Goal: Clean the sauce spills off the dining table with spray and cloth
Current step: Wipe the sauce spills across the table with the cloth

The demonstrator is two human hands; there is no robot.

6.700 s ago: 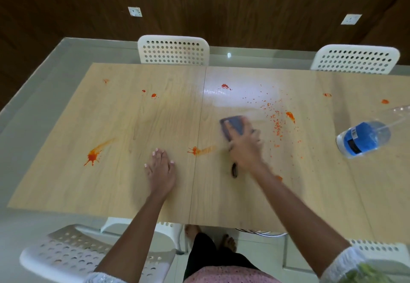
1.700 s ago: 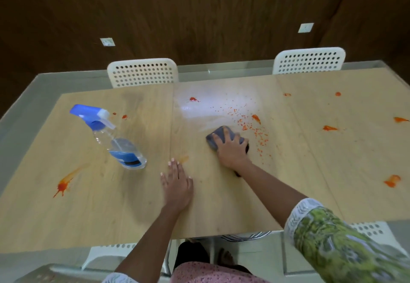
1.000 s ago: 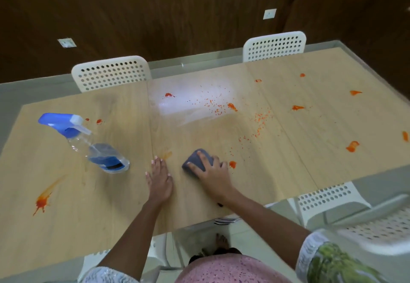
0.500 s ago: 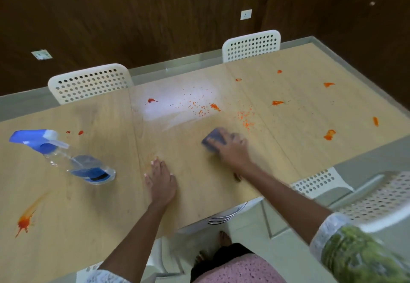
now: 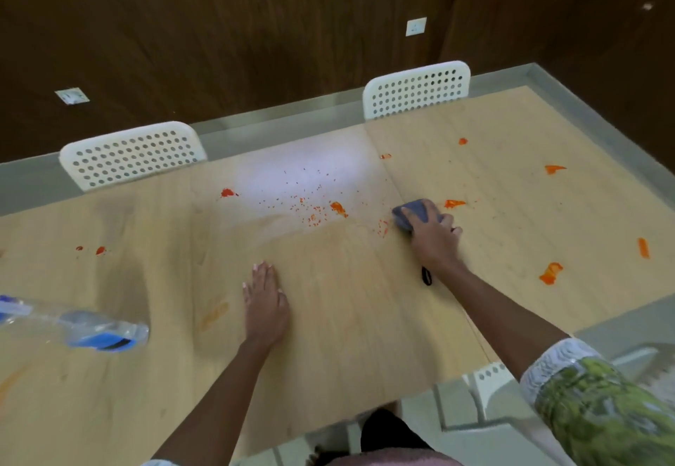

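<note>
My right hand point(image 5: 434, 237) presses a grey-blue cloth point(image 5: 414, 213) flat on the wooden dining table point(image 5: 347, 319), right of centre. An orange sauce smear point(image 5: 454, 203) lies just beyond the cloth. Fine sauce specks point(image 5: 314, 215) and a larger blob point(image 5: 338, 208) sit to the cloth's left. My left hand point(image 5: 264, 301) rests palm down on the table, fingers together, holding nothing. The spray bottle point(image 5: 84, 328), clear with a blue label, lies on its side at the left edge of the view, its nozzle cut off.
More sauce spills dot the table: a red blob point(image 5: 228, 193) at the far middle, small spots point(image 5: 99, 250) at left, several smears point(image 5: 549, 272) at right. Two white perforated chairs point(image 5: 131, 153) point(image 5: 416, 89) stand along the far side. Another chair point(image 5: 489, 379) is tucked below the near edge.
My right hand has slid the cloth away from me and to the right, up to the smear. The left hand stays planted. The view has swung right, pushing the bottle toward the left edge.
</note>
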